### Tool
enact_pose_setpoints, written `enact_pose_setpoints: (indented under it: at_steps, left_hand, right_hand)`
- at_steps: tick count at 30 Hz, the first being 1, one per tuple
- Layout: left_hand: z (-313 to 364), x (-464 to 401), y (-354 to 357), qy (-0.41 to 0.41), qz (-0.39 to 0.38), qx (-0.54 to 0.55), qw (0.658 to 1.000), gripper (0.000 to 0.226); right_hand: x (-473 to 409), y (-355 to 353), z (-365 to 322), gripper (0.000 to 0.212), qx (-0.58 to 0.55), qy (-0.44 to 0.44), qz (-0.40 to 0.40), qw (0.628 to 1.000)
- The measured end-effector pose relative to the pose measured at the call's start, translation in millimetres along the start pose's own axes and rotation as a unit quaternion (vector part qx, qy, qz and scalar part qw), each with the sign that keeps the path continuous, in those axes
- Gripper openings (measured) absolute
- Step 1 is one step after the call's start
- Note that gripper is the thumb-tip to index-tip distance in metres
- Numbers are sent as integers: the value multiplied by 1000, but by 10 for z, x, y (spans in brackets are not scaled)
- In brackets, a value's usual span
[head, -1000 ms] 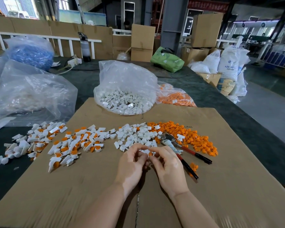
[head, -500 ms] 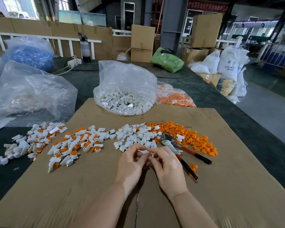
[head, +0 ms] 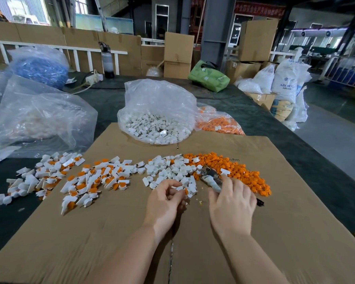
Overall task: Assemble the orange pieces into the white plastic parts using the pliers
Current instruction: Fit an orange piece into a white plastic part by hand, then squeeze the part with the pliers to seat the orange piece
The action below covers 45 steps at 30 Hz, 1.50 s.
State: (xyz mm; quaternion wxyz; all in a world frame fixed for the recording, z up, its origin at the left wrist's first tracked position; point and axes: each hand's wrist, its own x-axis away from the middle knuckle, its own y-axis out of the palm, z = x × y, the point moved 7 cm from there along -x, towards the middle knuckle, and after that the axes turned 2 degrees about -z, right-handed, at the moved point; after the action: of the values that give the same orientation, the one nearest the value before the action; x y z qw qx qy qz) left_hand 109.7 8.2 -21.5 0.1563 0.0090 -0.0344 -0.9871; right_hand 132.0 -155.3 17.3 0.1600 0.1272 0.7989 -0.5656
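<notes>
The white plastic part [head: 180, 188], with a bit of orange showing at its side, sits pinched in the curled fingertips of my left hand [head: 165, 198], just above the cardboard sheet [head: 275, 232] and at the near edge of the loose white parts [head: 168, 171]. The pliers [head: 210, 178] lie flat on the cardboard just to the right of that part, metal head pointing away from me; my right hand [head: 232, 199] lies over their handles, fingers extended and relaxed, forefinger reaching toward the head, thumb beside the pale grip. Whether my fingers are touching the handles I cannot tell; only a dark handle tip shows past the hand's right edge. Beyond and to the right of the pliers spreads the heap of orange pieces [head: 240, 171], touching the white pile on its left. Farther left, well apart from both hands, lie the assembled parts [head: 94, 179], white with orange inserts, spilling off the cardboard onto the dark table [head: 295, 144]. Behind the cardboard stand an open clear bag of white parts [head: 158, 119] and, just beside it on the right, a bag of orange pieces [head: 219, 121]. Further clear bags [head: 43, 115] sit at the left.
</notes>
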Motion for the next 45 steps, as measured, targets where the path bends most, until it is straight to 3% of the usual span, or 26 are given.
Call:
enact_pose_setpoints:
  at_steps: [3,6,10,17,21,27,36,45]
  left_hand:
    - [11,-26,-19,11,-1,-30,999,14]
    - [9,-41,-21,6,1,-22,1000,11]
    - [18,-61,-20,4,0,-20,1000,10]
    - [15,-82,-26,-8,2,-4,1000,9]
    - [6,-97,-30,-33,13,54,998,10]
    - [41,-123,-36,-81,29,139,987,11]
    - [146,-189,-108,-73,65,105,990,15]
    - [155,-167,-106,-88,78,117,986,18]
  right_hand:
    - [-110,151,246,65,121,74,-149,979]
    - [-200,192,311,63,148,65,-206,965]
    - [-247,181,334,56,141,61,-228,962]
    - [-226,57,217,43,117,21,-184,976]
    - [-164,8,84,33,-17,17,-226,974]
    - [2,-52,-186,30,-245,21,-364,898]
    - [128,-93,-328,27,-336,58,-450,826]
    - [141,-28,-339,18,-289,37,-471,832]
